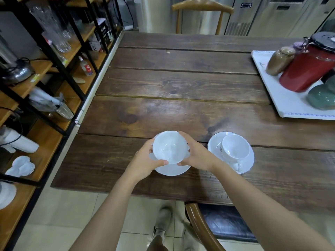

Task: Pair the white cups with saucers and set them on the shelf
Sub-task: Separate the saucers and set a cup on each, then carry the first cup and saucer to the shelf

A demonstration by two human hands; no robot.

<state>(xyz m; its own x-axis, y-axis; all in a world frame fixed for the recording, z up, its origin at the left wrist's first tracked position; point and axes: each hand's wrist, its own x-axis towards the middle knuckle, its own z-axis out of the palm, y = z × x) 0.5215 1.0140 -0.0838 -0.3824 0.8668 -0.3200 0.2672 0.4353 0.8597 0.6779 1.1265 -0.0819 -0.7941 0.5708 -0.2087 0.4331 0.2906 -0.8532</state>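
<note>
A white cup (169,147) is held between my two hands just above a white saucer (172,170) near the front edge of the wooden table (181,84). My left hand (145,161) grips the cup's left side and my right hand (196,153) grips its right side. Whether the cup touches the saucer is hidden by my fingers. To the right, a second white cup (233,151) with its handle toward me sits on its own saucer (213,144). The wooden shelf (41,140) with black posts stands at the left.
On the shelf are white dishes (21,166), a plate (6,194), glassware and bottles. A white tray (288,104) at the table's right carries a red pot (308,67), a brown jar and green cups. A chair (201,227) stands by my right arm.
</note>
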